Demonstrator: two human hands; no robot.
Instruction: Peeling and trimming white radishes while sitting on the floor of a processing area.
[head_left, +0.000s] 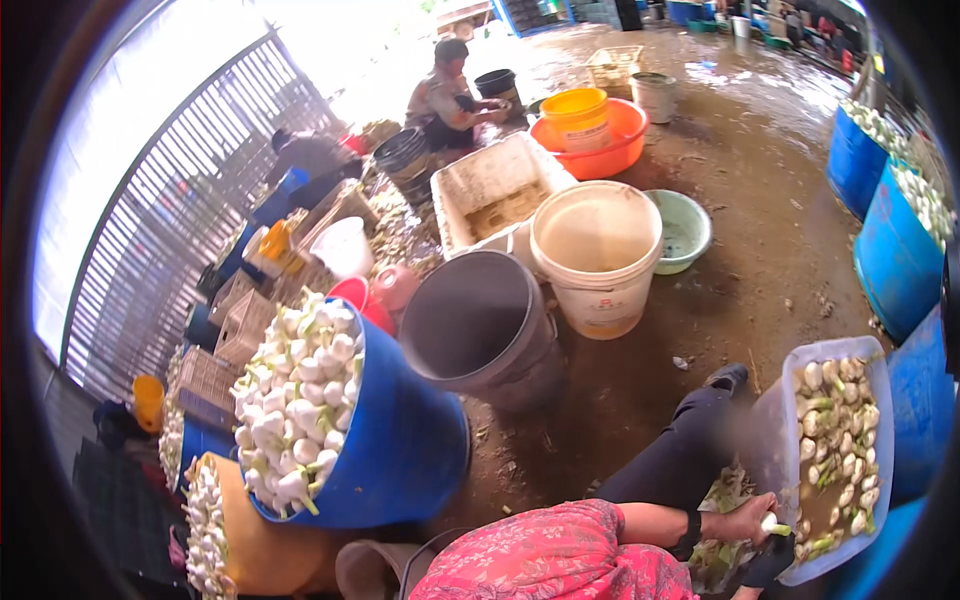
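My left hand (748, 517), with a dark band around the wrist, grips a white garlic bulb (769, 524) by its body, the green stem end pointing right. Just below it, a dark covering hides most of my right hand (772, 559); its fingers cannot be made out. Both hands are at the near left edge of a translucent plastic tub (789, 420). Inside the tub, several garlic bulbs (847, 442) lie in brownish water. Pale peelings (724, 491) show beneath my left forearm, beside my dark trouser leg (667, 450).
A tilted blue barrel (409, 435) heaped with garlic bulbs stands left of me. Ahead are a black bucket (487, 382), a white bucket (600, 289) and a foam box (495, 169). Blue barrels (896, 247) line the right. Another person (442, 97) crouches at the back on wet ground.
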